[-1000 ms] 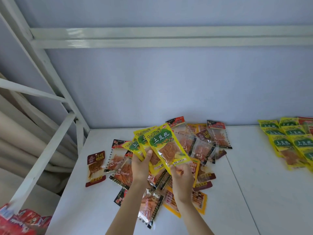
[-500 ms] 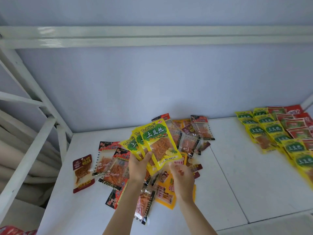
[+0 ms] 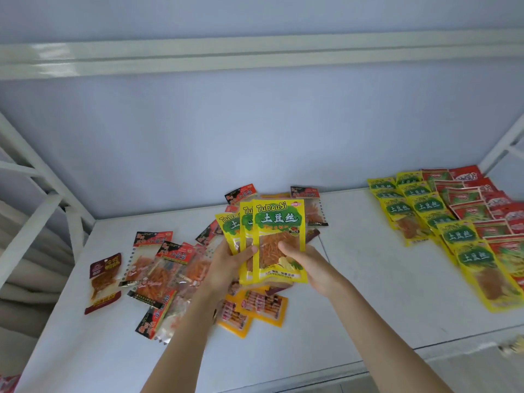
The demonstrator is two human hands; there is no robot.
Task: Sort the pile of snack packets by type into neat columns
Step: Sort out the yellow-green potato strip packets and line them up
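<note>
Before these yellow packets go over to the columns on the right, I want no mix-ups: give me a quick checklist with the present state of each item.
1. Held packets all one type: ok. The three yellow packets visible in the fan share the same green label.
2. Grip secure: ok. The left hand grips the fan; the right hand pinches the front packet.
3. Matching column exists: ok. The yellow columns lie at the right.
4. Free space at the columns' near end: cannot tell.
5. Path over the white table free: ok.
6. Pile free of more yellow ones: cannot tell, the packets overlap.
</note>
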